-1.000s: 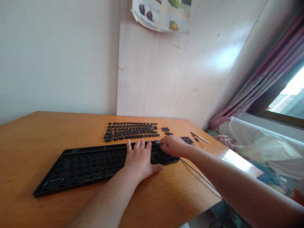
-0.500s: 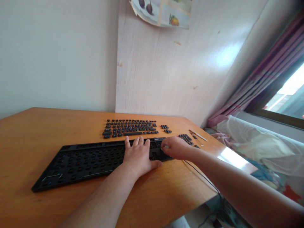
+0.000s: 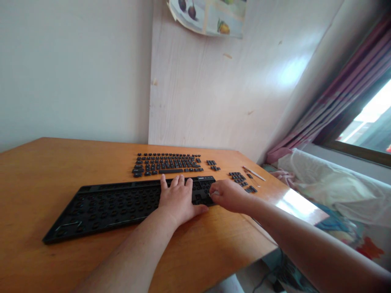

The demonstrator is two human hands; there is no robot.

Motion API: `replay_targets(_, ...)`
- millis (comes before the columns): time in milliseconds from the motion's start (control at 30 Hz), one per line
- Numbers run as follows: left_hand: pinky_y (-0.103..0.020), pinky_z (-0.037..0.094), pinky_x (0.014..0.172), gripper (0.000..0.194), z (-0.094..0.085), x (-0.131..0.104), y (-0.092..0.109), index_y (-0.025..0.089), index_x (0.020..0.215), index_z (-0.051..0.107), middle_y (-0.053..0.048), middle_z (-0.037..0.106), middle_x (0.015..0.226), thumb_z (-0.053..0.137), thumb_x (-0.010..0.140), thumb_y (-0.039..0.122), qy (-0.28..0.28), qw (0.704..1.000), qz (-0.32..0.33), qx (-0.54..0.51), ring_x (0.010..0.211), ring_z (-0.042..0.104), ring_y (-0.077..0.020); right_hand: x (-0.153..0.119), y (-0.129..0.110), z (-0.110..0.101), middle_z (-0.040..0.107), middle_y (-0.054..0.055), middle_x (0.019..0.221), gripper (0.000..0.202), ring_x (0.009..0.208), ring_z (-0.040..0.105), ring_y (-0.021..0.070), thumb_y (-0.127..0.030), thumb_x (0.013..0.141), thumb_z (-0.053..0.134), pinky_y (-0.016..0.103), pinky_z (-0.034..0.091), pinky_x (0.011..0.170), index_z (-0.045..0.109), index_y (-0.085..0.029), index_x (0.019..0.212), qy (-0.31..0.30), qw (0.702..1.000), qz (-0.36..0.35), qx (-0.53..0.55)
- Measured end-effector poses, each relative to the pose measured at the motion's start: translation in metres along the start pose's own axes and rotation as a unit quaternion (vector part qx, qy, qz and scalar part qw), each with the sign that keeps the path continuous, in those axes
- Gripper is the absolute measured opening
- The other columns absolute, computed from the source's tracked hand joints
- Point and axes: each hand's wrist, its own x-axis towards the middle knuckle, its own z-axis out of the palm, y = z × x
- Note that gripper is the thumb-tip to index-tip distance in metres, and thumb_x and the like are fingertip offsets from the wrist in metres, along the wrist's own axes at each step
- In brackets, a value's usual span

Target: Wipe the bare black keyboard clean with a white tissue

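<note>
Keycaps (image 3: 171, 171) line up behind the keyboard (image 3: 113, 205), pen (image 3: 255, 173) off its right; left hand (image 3: 176, 200) spread across it, right hand (image 3: 230, 196) closed on a pale thing (image 3: 216, 193) at its right end; table (image 3: 76, 162) stretching left.

Soft daylight from right, through window (image 3: 372, 118); panes nearly blown out. Bright glare patch on right end of table (image 3: 76, 162); second sheen high on board (image 3: 195, 106). Curtain (image 3: 339, 95) dim. Wall (image 3: 73, 81) fairly evenly lit. Right forearm (image 3: 305, 240) darkening toward lower corner. Wide-angle stretch near edges. Overall slight softness; lettering on keycaps (image 3: 171, 171) too small to read.
</note>
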Motion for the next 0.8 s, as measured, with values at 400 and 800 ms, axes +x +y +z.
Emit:
replay_targets(400,-0.069,-0.006,0.110,0.103,0.000,0.000,0.000,0.019,0.135,0.051,-0.023,0.041,0.149,0.044,0.061,0.090,0.001,1.000,-0.002,-0.004,0.140,0.030,-0.0394,0.015,0.029,-0.007,0.067,0.002,0.068,0.017,0.063,0.058,0.0140,-0.030,0.078,0.059,0.023,0.039,0.057,0.071,-0.018,0.083,0.035,0.983,0.031,0.178)
replay_targets(800,-0.070,-0.004,0.110,0.095,0.003,-0.001,-0.001,0.018,0.133,0.053,-0.021,0.042,0.148,0.043,0.066,0.085,0.007,1.000,0.003,0.010,0.139,0.030,-0.0414,0.052,0.019,-0.010,0.073,0.006,0.092,0.028,0.084,0.064,0.0205,-0.025,0.079,0.053,0.026,0.041,0.064,0.073,-0.023,0.098,0.010,0.999,0.045,-0.015)
